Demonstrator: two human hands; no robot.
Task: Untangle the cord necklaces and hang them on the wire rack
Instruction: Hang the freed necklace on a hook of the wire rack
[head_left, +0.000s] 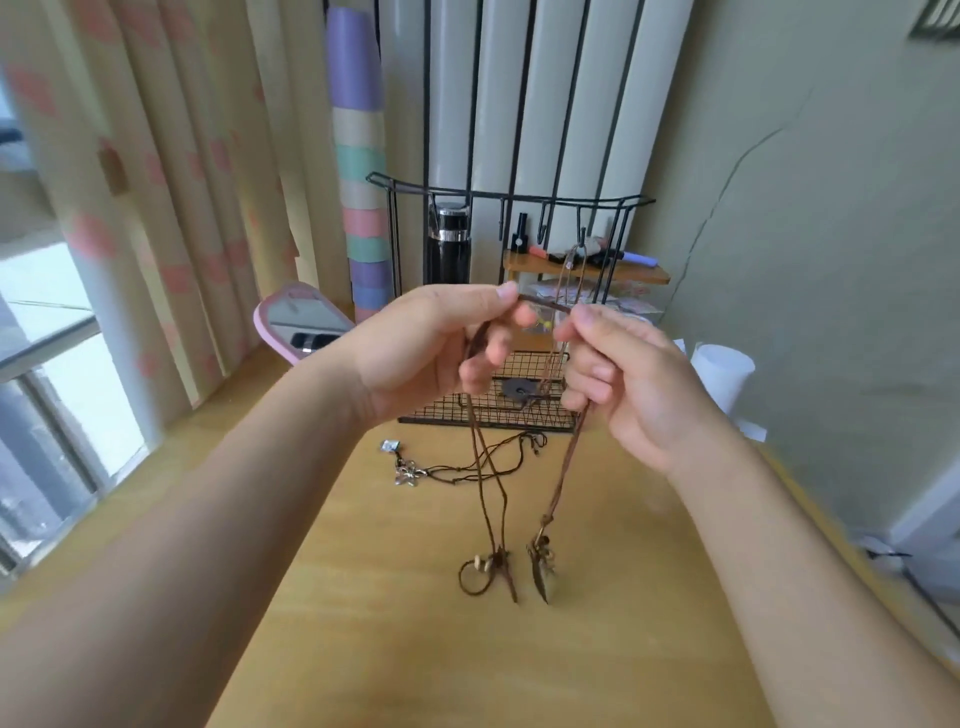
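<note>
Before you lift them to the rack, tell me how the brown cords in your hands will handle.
Likely floppy: the brown cords hang limp below the left hand and right hand. Probably prone to swinging, since the pendants weight their lower ends. Probably light: fingertips alone hold them.

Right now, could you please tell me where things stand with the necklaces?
Holding: left hand and right hand pinch a brown cord, pendants dangling. Another necklace lies on the table. Nothing between hands and rack.
</note>
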